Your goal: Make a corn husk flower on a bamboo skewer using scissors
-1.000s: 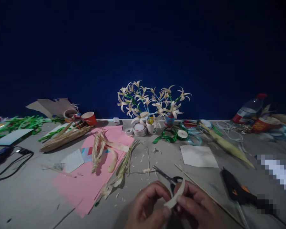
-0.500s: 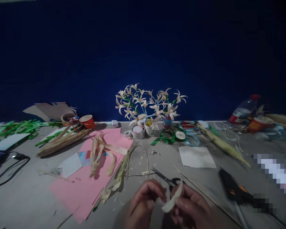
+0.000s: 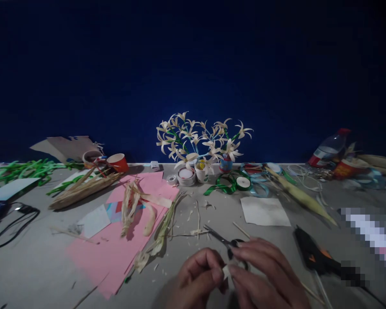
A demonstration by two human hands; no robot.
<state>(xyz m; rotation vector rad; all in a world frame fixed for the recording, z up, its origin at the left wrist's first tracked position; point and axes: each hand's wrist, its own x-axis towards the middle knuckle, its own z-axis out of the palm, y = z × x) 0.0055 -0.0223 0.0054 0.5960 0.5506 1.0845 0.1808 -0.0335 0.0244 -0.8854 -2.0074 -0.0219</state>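
A pale corn husk petal point(image 3: 226, 273) sits between my hands, with only a small part of it showing. My left hand point(image 3: 199, 277) pinches its near end between thumb and bent forefinger. From the other side, my right hand point(image 3: 265, 270) closes on the petal with long, nearly straight fingers that hide most of it. Just beyond the hands lie dark-handled scissors point(image 3: 220, 236), their handles partly covered by my right fingers. A thin stick point(image 3: 241, 230) runs under my right hand.
Husk flowers point(image 3: 196, 139) stand in small pots at the back. Pink paper point(image 3: 98, 262) with dried husks lies left. A glue gun point(image 3: 313, 253) rests at right, near a white sheet point(image 3: 265, 211). Green ribbon point(image 3: 225, 182), a bottle point(image 3: 330, 148) and orange cup point(image 3: 118, 163) stand farther back.
My right hand has turned over and its fingers now reach leftward across the petal, covering it. My left thumb and forefinger have come together on the petal's end.
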